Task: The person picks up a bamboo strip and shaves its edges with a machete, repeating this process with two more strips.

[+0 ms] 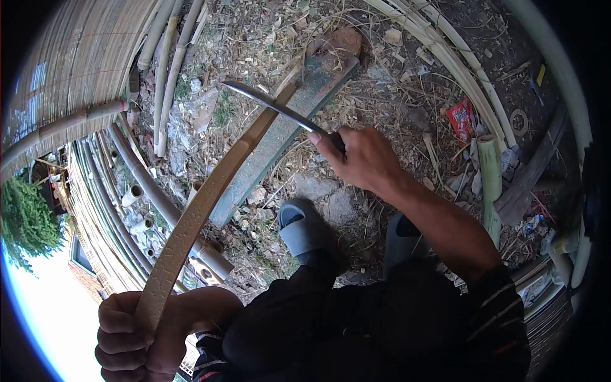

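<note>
My left hand (137,337), at the lower left, is closed around the near end of a long bamboo strip (203,197). The strip slants up and away, and its far end lies over a worn greenish board (251,169) on the ground. My right hand (369,156) grips the dark handle of a knife (254,96) with a long curved blade. That blade crosses the strip close to its far end and appears to touch it. My right fingers wrap the handle, hiding most of it.
Bamboo poles (167,83) lie at the upper left beside a slatted bamboo panel (83,57). Long split strips (445,57) curve along the upper right. A brick (344,41) sits at the board's far end. A red wrapper (461,120) lies among shavings. My grey sandal (302,226) is near the board.
</note>
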`<action>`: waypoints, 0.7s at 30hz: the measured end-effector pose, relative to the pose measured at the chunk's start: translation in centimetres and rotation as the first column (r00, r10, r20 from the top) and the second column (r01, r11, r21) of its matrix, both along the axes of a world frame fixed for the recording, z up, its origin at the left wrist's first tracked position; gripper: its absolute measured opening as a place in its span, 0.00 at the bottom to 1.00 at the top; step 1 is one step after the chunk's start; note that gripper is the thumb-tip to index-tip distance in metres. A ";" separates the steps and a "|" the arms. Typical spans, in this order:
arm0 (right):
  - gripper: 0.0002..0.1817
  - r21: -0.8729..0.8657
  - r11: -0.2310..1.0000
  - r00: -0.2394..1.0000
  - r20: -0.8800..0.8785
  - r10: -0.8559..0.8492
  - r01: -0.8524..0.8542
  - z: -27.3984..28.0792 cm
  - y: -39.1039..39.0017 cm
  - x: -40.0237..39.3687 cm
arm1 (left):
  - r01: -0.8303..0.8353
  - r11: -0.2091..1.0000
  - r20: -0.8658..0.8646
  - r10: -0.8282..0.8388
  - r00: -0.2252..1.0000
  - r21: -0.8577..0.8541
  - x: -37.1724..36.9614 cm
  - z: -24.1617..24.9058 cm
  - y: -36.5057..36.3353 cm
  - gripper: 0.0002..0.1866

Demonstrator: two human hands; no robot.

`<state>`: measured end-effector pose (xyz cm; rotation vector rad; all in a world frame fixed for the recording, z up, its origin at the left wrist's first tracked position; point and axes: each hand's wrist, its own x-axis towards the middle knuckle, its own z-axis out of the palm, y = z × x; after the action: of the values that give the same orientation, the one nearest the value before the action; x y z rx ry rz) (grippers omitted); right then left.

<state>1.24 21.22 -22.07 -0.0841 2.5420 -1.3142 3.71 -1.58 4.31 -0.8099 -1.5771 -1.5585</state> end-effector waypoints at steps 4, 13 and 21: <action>0.36 -0.036 0.997 0.995 -0.067 -0.070 0.067 -3.5 -0.2 1.9 | -0.025 0.999 -0.012 0.025 1.000 -0.030 0.0 0.1 -0.2 0.26; 0.37 0.113 0.968 0.965 0.114 -0.237 0.225 -7.9 2.7 1.8 | -0.396 0.918 0.114 0.398 0.911 -0.040 -1.2 0.5 4.1 0.12; 0.33 -0.389 0.917 0.941 -0.334 -0.053 -0.086 7.9 0.6 3.9 | 0.773 0.619 0.143 -0.785 0.603 0.139 -1.9 -0.7 2.1 0.09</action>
<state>5.12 21.84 -14.14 -0.4511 2.4763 -1.9427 1.84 0.52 3.62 -1.4929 -1.3341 -2.3533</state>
